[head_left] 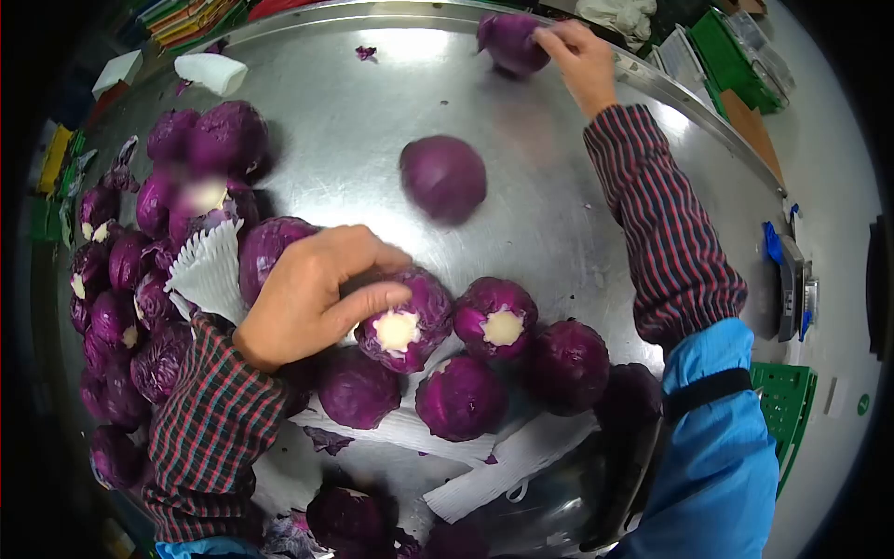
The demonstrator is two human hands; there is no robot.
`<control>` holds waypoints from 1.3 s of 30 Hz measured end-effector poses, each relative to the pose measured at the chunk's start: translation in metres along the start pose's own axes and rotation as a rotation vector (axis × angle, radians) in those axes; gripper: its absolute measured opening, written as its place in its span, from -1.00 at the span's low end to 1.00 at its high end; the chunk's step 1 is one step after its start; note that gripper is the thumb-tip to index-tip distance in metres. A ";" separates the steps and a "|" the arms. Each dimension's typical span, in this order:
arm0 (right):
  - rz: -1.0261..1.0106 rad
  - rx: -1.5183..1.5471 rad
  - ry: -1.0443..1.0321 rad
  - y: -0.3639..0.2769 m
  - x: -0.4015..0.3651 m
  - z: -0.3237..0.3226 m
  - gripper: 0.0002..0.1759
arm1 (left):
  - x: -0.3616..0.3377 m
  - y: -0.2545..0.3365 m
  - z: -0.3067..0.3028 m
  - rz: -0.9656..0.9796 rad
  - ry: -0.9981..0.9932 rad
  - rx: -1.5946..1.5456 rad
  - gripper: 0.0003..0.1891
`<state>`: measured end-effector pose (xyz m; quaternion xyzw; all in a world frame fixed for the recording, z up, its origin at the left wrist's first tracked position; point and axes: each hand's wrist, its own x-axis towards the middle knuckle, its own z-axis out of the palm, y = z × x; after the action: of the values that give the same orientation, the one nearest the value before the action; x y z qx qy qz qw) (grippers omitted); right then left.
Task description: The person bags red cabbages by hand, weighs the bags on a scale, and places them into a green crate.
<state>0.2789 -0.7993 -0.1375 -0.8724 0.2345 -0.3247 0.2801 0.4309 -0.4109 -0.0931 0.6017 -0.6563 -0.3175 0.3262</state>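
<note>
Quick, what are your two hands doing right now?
Left hand: curled over a cabbage with a pale cut stem.
Right hand: fingers on another purple cabbage at the table's far edge.

- Table (345, 84): brushed-looking metal, glossy, marked by scuffs and bright reflections.
- Cabbages (442, 179): covered by smooth, softly glossy leaves, some wrinkled.
- Stem ends (397, 330): left matt where cut.
- Wraps (209, 265): ribbed, matt, foam-like.
- Checked cuffs (656, 219): made of cloth, creased, matt.
- Blue sleeve (717, 447): creased, faintly shiny, smooth-looking.
- Crate (787, 410): moulded in green plastic.
</note>
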 end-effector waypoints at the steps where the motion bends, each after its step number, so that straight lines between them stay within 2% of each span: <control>1: 0.005 0.007 -0.008 -0.002 -0.001 0.007 -0.46 | 0.002 0.002 -0.002 -0.007 0.040 0.007 -0.78; 3: -0.172 -0.039 0.201 -0.022 -0.007 0.025 -0.36 | 0.007 0.000 -0.001 0.015 0.233 0.035 -0.71; 4: -0.187 -0.069 0.032 -0.039 -0.011 0.030 -0.26 | 0.010 0.001 0.001 0.007 0.350 0.065 -0.63; 5: 0.176 0.071 -0.316 -0.044 -0.012 0.040 -0.24 | 0.011 0.006 0.001 -0.004 0.394 0.119 -0.58; 7: 0.177 0.317 -0.630 -0.086 -0.027 0.048 -0.27 | 0.012 -0.005 0.002 0.097 0.328 0.270 -0.57; 9: 0.072 0.336 -0.742 -0.105 -0.041 0.061 -0.26 | 0.010 -0.008 0.005 0.192 0.328 0.400 -0.58; 10: 0.036 0.337 -0.693 -0.117 -0.055 0.065 -0.31 | 0.007 -0.007 0.004 0.150 0.327 0.363 -0.59; 13: 0.154 0.417 -0.675 -0.130 -0.085 0.058 -0.36 | 0.002 -0.007 0.005 0.100 0.296 0.279 -0.61; 15: 0.439 0.493 -0.721 -0.140 -0.104 0.036 -0.42 | -0.002 -0.015 0.011 0.197 0.286 0.254 -0.60; 17: 0.566 0.615 -0.558 -0.153 -0.131 0.004 -0.41 | -0.008 -0.012 0.010 0.119 0.272 0.042 -0.59; 18: 0.568 0.680 -0.519 -0.158 -0.145 -0.021 -0.39 | -0.016 -0.009 0.010 0.019 0.306 0.002 -0.60; 19: 0.553 0.741 -0.469 -0.163 -0.154 -0.051 -0.37 | -0.030 0.012 0.004 -0.072 0.331 0.060 -0.62; 20: 0.527 0.709 -0.461 -0.183 -0.167 -0.087 -0.33 | -0.046 0.028 0.004 -0.074 0.345 -0.158 -0.63; 21: 0.495 0.674 -0.451 -0.207 -0.185 -0.123 -0.29 | -0.063 0.040 0.004 -0.047 0.370 -0.194 -0.64; 23: 0.522 0.703 -0.397 -0.236 -0.224 -0.181 -0.22 | -0.108 0.082 0.006 -0.223 0.335 -0.179 -0.64; 26: 0.661 0.689 -0.169 -0.239 -0.307 -0.252 -0.22 | -0.178 0.121 0.041 -0.287 0.434 -0.273 -0.72; 28: 0.730 0.661 -0.035 -0.251 -0.362 -0.280 -0.22 | -0.225 0.166 0.070 -0.278 0.353 -0.052 -0.85; 29: 0.752 0.638 0.037 -0.255 -0.388 -0.290 -0.23 | -0.242 0.190 0.093 -0.363 0.315 -0.211 -0.84; 31: 0.802 0.553 0.130 -0.256 -0.435 -0.298 -0.26 | -0.274 0.207 0.135 -0.172 0.184 -0.061 -0.81; 33: 0.787 0.176 0.030 -0.265 -0.465 -0.292 -0.26 | -0.285 0.215 0.169 -0.009 0.102 0.081 -0.71; 35: 0.876 0.227 0.053 -0.262 -0.483 -0.288 -0.25 | -0.284 0.221 0.190 -0.030 0.070 0.228 -0.56; 36: 0.877 0.242 0.018 -0.258 -0.482 -0.295 -0.34 | -0.283 0.222 0.200 -0.081 0.046 0.210 -0.41; 38: 0.942 0.356 0.009 -0.256 -0.475 -0.306 -0.45 | -0.276 0.224 0.212 -0.040 0.055 0.269 -0.36; 39: 0.985 0.295 0.073 -0.242 -0.472 -0.304 -0.51 | -0.271 0.225 0.221 -0.045 0.077 0.317 -0.32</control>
<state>-0.1989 -0.4451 0.0046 -0.5978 0.5790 -0.2142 0.5114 0.1382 -0.1189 -0.0531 0.6719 -0.6716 -0.1936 0.2449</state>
